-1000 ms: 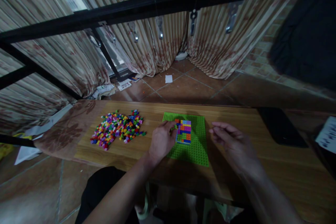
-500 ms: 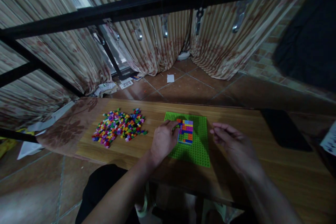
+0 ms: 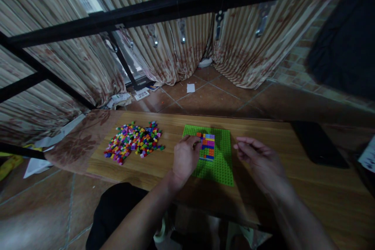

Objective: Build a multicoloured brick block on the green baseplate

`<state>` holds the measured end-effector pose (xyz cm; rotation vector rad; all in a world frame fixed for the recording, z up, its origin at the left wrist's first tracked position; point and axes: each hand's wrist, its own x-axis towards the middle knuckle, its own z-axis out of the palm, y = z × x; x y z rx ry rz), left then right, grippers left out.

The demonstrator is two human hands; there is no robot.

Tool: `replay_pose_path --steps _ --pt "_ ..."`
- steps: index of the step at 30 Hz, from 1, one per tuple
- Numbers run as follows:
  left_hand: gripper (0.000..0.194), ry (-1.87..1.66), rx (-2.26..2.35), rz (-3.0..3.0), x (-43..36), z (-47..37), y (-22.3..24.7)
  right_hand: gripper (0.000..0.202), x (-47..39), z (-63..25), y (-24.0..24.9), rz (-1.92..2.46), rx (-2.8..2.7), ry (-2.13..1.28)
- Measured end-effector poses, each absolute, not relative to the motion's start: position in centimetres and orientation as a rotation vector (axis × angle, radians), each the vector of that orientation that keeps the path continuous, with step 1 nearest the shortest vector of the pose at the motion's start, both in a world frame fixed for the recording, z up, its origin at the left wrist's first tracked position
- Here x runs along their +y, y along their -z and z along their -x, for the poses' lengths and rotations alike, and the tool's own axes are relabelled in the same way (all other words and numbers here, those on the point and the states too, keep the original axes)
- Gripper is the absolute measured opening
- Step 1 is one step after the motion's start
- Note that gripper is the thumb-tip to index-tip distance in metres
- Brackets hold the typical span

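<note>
A green studded baseplate [image 3: 224, 160] lies on the wooden table. On its upper middle sits a block of colourful toy bricks [image 3: 208, 146] in rows of orange, purple, blue, yellow and green. My left hand [image 3: 186, 158] is over the left side of the baseplate, its thumb and fingers pinched at the left edge of the brick block. Its fingertips hide whatever is between them. Just right of the baseplate hovers my right hand [image 3: 260, 162], thumb and fingertips pressed together; anything in that pinch is too small to make out.
A heap of loose toy bricks [image 3: 133, 140] is spread on the table's left. A black flat object [image 3: 318, 144] lies at the right. Beyond the table stand a black metal frame [image 3: 164, 9] with hooks and striped curtains [image 3: 187, 62]. A patterned cloth [image 3: 76, 144] covers the left end.
My left hand has shifted very slightly, its pinch still at the block's left edge. The right hand stays nearly where it was. The view has tilted a little.
</note>
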<state>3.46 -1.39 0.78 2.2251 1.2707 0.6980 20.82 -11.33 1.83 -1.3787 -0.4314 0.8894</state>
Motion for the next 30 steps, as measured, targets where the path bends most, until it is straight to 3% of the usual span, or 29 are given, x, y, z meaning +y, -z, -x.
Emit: replay_pose_path --steps 9,30 --pt "0.024 -0.714 1.134 -2.218 -0.9 -2.5 -0.7 0.035 -11.3 -20.7 -2.1 1.378 -0.404 -0.894" --pt "0.023 -0.595 1.083 -2.267 0.8 -3.1 -1.5 0.039 -11.2 -20.2 -1.3 1.448 -0.441 -0.925"
